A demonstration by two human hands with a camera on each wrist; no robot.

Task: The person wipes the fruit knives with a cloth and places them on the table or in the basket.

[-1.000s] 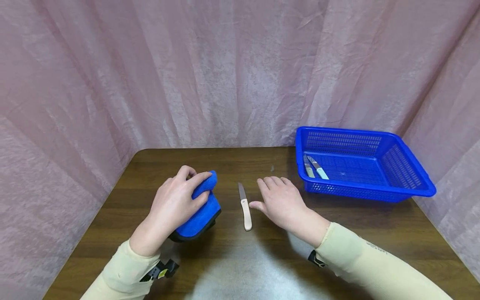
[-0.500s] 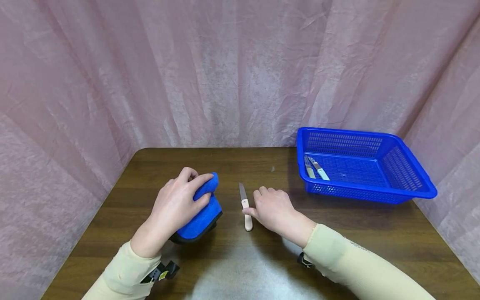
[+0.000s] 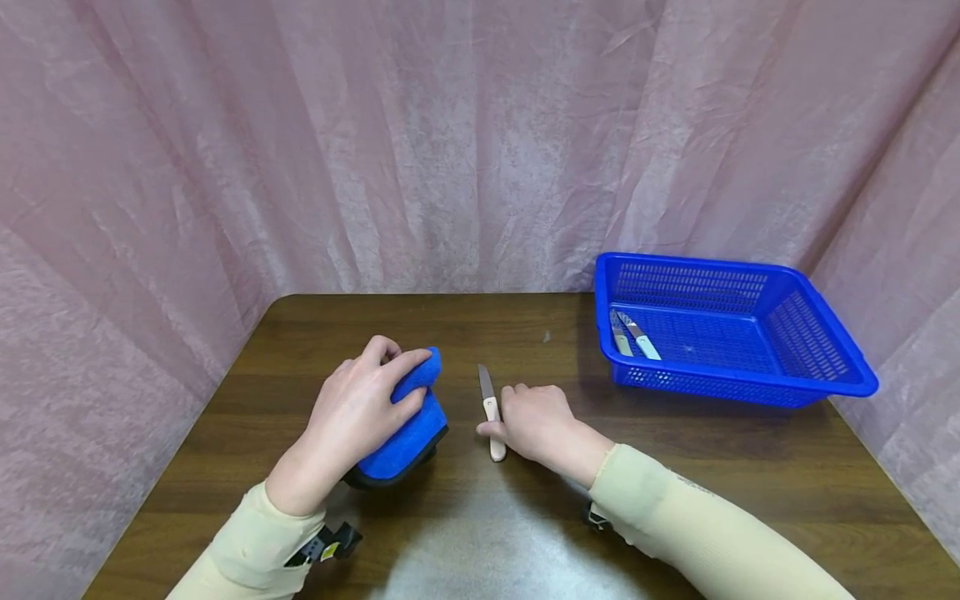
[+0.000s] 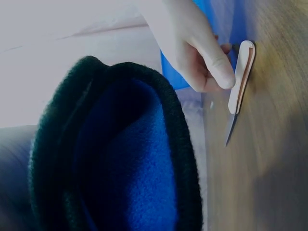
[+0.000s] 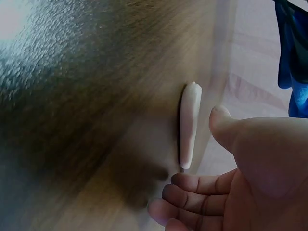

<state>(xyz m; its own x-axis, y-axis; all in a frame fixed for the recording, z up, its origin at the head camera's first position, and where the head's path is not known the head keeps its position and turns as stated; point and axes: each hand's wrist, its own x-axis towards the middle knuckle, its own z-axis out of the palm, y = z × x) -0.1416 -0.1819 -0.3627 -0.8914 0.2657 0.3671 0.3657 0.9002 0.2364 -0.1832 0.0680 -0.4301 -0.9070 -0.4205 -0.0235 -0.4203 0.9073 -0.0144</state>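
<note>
A folding knife (image 3: 490,407) with a pale handle and its blade out lies on the wooden table, blade pointing away. My right hand (image 3: 534,421) is just right of it, thumb over the handle. In the right wrist view a gap shows between the thumb and the knife handle (image 5: 190,126), and the fingers are loosely bent beside the handle's blade end. To the left, my left hand (image 3: 352,412) grips a folded blue cloth (image 3: 405,446) with a dark edge, held just over the table. The left wrist view shows the cloth (image 4: 151,159) open like a pocket.
At the right back stands a blue plastic basket (image 3: 738,385) with slotted walls. Two knives (image 3: 637,336) lie inside at its left end. Pink curtains (image 3: 465,150) hang behind the table (image 3: 360,317) and at both sides.
My right hand has moved left and nearer to me, from beside the knife to its handle, and its fingers have bent. The left hand and cloth have barely shifted.
</note>
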